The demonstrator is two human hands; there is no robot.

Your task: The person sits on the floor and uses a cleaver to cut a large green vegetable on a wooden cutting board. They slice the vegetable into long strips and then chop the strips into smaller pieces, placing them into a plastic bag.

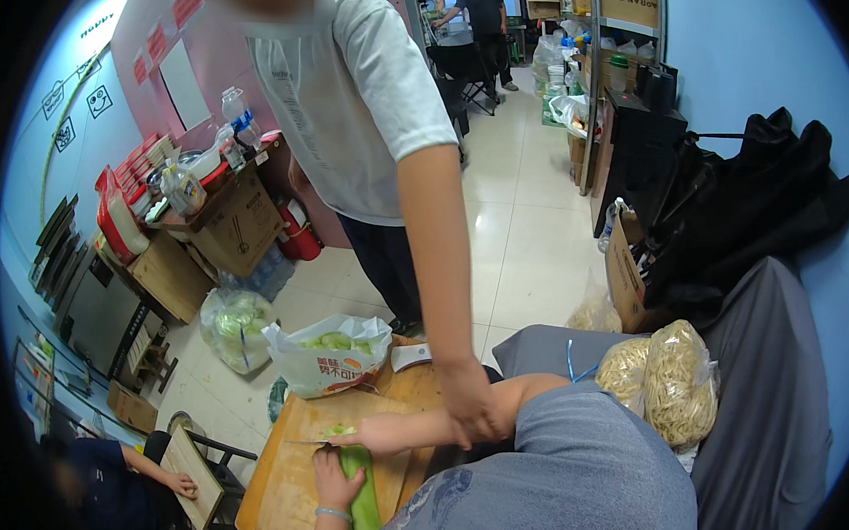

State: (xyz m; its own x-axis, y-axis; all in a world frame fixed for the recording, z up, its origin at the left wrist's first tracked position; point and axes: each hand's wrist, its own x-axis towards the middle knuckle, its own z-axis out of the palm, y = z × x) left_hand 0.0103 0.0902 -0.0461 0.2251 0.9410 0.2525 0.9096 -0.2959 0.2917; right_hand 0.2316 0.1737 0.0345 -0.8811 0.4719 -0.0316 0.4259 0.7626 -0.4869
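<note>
My right hand (pixel 381 434) is closed on a knife, whose thin blade (pixel 306 442) points left over a wooden cutting board (pixel 293 497). Below it my left hand (pixel 337 478), with a pale bracelet at the wrist, presses on a long, light-green vegetable (pixel 364 500) lying on the board. The blade is close to the fingertips of my left hand. Small green pieces (pixel 339 430) lie just beyond the knife. A white plastic bag (pixel 328 364) filled with cut green vegetable stands at the board's far end, beside a broad, pale, blade-like object (pixel 411 357).
A person in a white T-shirt (pixel 360 106) leans in, one hand (pixel 472 402) at my right forearm. Another person (pixel 117 475) sits lower left near a small wooden stool (pixel 191 478). Bagged noodle-like strips (pixel 681 386) rest right. A bag of greens (pixel 237 331) is on the floor.
</note>
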